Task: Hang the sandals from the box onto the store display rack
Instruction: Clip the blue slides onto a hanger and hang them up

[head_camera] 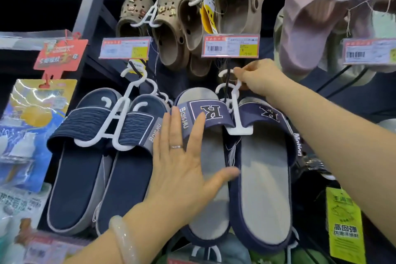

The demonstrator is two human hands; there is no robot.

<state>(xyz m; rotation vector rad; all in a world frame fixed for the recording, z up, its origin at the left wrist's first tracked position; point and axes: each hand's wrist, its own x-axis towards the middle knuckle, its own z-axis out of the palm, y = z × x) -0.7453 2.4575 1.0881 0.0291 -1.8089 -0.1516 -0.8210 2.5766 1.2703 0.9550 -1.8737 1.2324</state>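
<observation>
Right hand reaches up from the right, fingers curled, pinching the top of the white hanger at the rack peg. Hook looks to be on the peg; blurred, can't confirm. The navy "K" sandals hang on that hanger, below the middle price tag. Left hand is flat, fingers straight and spread, pressing the left sandal's strap and footbed. Dark blue sandals hang just left.
</observation>
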